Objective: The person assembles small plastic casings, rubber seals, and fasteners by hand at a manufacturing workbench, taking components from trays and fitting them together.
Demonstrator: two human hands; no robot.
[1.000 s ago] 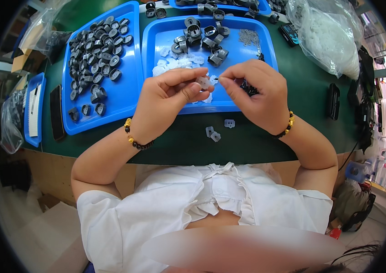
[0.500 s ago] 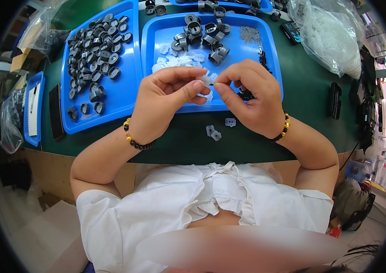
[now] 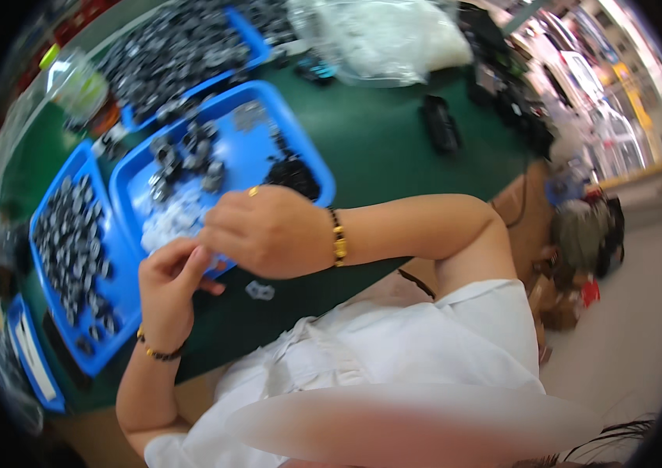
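Note:
My left hand [image 3: 168, 287] is closed in a pinch, thumb against the fingers, at the near edge of a blue tray [image 3: 309, 148]. My right hand [image 3: 264, 232] meets it from above, its bent fingers touching the left fingertips. Half a second ago the left fingers held a small white plastic piece; now the right hand mostly hides it. What the right fingers pinch cannot be made out. Beside the hands in the tray lie a heap of white plastic pieces [image 3: 168, 226], grey round housings [image 3: 165, 154] and small black parts [image 3: 293, 178]. Loose white pieces [image 3: 259, 290] rest on the green table.
A second blue tray [image 3: 124, 290] at left holds many grey round parts [image 3: 73, 246]. Another full tray [image 3: 257, 48] stands behind. Further round are a bottle [image 3: 77, 87], a clear bag of white parts [image 3: 393, 39], a black case [image 3: 441, 125] and a narrow blue tray [image 3: 17, 316].
The whole view has swung to the right, so trays and hands now appear further left and tilted. My right hand has turned over and come across against the left fingertips.

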